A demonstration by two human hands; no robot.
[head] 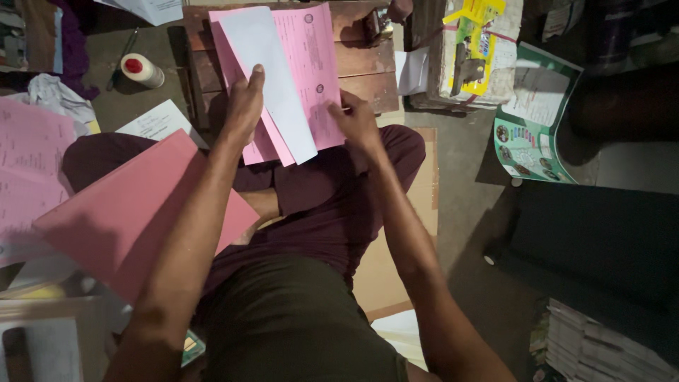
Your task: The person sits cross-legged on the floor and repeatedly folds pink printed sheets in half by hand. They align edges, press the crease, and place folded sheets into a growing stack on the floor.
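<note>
My left hand (244, 106) pinches the white sheet (272, 78) and the pink forms (311, 64) behind it, thumb on top. The sheets' long axis runs from 5 toward 11 o'clock. My right hand (357, 120), fingers curled, grips their edge at 3 o'clock.

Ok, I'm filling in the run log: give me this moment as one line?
left hand: holds white sheet | right hand: holds pink sheets | pink folder: on lap
</note>
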